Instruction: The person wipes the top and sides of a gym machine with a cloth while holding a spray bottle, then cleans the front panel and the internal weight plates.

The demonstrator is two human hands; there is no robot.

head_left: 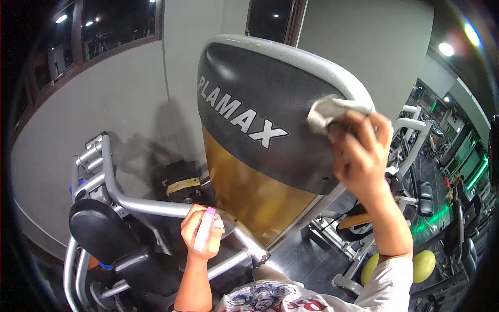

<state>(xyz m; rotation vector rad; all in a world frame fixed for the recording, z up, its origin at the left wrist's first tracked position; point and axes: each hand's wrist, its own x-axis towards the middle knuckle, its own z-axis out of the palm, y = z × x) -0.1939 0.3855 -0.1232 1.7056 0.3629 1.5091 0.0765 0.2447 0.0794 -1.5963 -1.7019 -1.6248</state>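
Note:
My right hand (365, 161) grips a crumpled whitish cloth (323, 113) against the upper right of a dark machine panel (254, 78) lettered PLAMAX. Its fingers are bent over the cloth and slightly blurred. Lower down, my left hand (192, 240) is wrapped round a small pale bottle with a pink top (205, 232), held upright in front of a silver machine bar (156, 208). Below the dark part, the machine's cover is gold-coloured (249, 192).
A black padded seat (99, 229) on a silver frame stands at the left. Weight machines (416, 130) and a yellow-green ball (423, 266) are on the right. A grey wall (140, 109) with windows rises behind.

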